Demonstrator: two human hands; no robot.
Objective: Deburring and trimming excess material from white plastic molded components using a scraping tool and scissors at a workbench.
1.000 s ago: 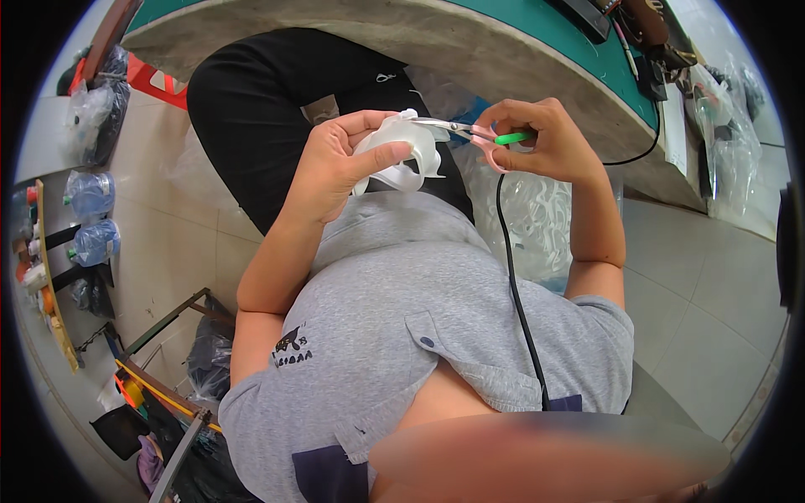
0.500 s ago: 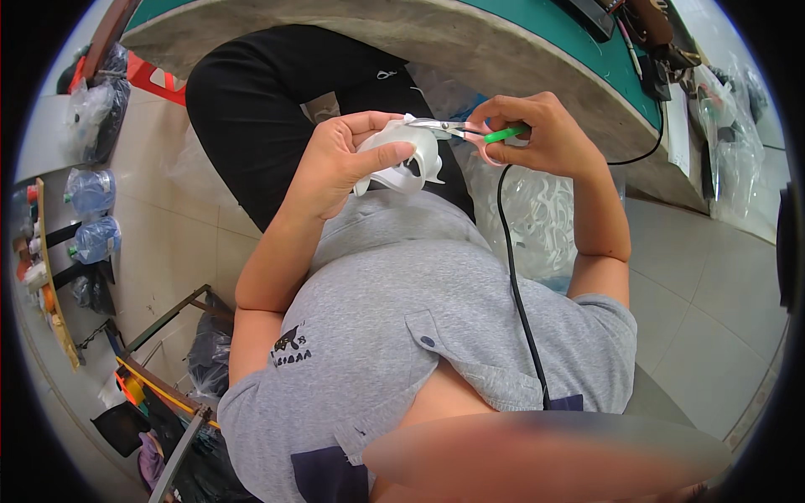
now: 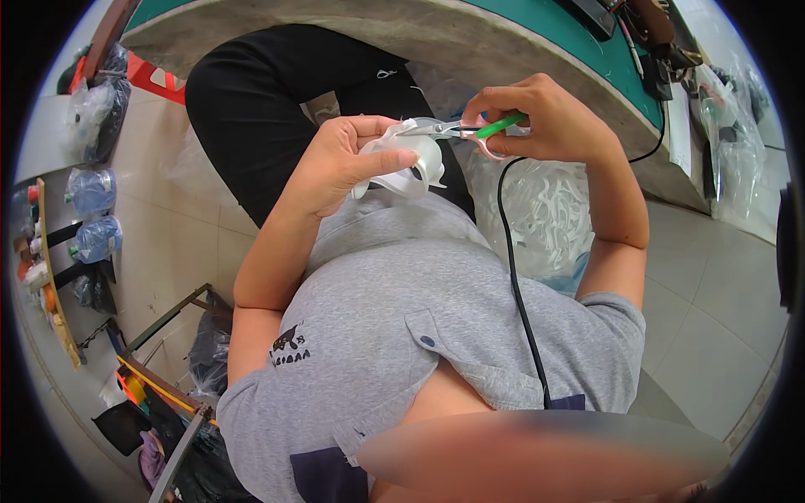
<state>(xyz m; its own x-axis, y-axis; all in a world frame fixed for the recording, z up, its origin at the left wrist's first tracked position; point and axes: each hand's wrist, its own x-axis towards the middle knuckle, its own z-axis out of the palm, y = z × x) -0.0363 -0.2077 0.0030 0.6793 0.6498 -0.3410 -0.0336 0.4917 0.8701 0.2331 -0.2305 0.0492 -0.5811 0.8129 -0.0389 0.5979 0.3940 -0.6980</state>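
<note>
Between the thumb and fingers of my left hand [image 3: 337,163] is a curved, soft-looking white moulded piece [image 3: 419,152] with a rounded opening, held above my lap. My right hand [image 3: 553,121] grips scissors [image 3: 501,126] with pink and green handles, fingers closed around the loops. The metal blades point left and lie along the upper edge of the white piece, close to my left fingertips. Whether any material sits between the blades I cannot tell.
Beneath my right forearm, a clear plastic bag [image 3: 549,210] holds many white strips. A black cable [image 3: 518,293] runs over my shirt toward the bench [image 3: 537,29] in front. Large water bottles [image 3: 94,239] and a shelf rack [image 3: 50,277] stand at the left.
My right hand and forearm have shifted slightly right and turned, tilting the scissor handles. The blades have moved a little left along the white piece's upper edge. My left hand stays nearly still.
</note>
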